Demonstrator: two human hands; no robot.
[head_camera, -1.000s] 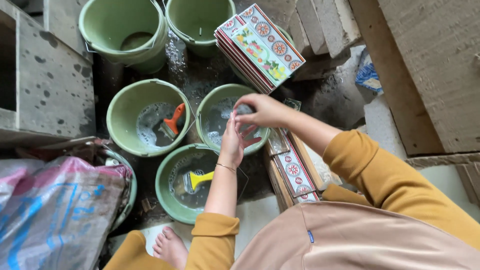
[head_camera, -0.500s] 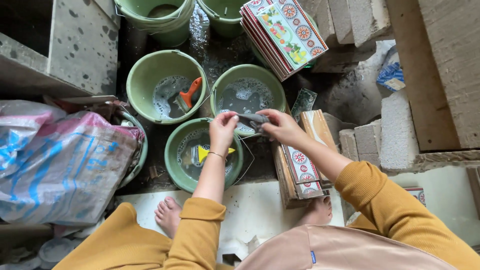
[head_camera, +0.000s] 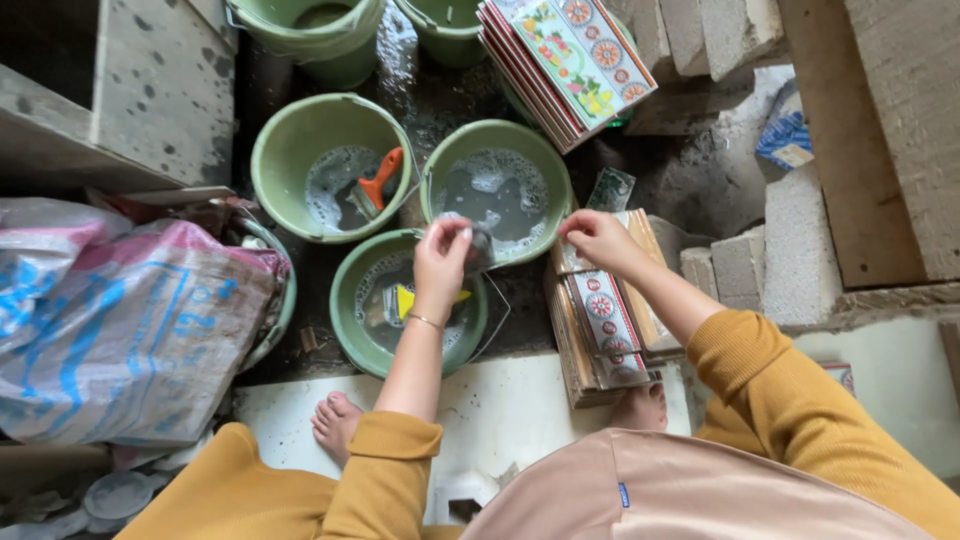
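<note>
Grey and wet, the small dark scrubbing pad or rag (head_camera: 478, 243) pinched in our left hand (head_camera: 443, 262) looks soft and soggy; we judge it light, limp and slippery with suds, best taken by a bunched edge between fingertips, as now. It hangs over the near rim of the soapy green plastic bucket (head_camera: 497, 190) at twelve o'clock from that hand, just above the lower green bucket holding a yellow scraper (head_camera: 400, 302). Whether it is cloth or sponge we cannot tell.

Our right hand (head_camera: 597, 240) rests loosely curled, fingers down, on the top of the stack of patterned ceramic tiles (head_camera: 605, 320) at three o'clock from the pad; we cannot tell if it grips a tile or only touches. Those tiles look stiff, heavy, glazed and chippable, so we would hold them by opposite edges. An orange-handled brush (head_camera: 372, 184) lies in the bucket at ten o'clock.
</note>
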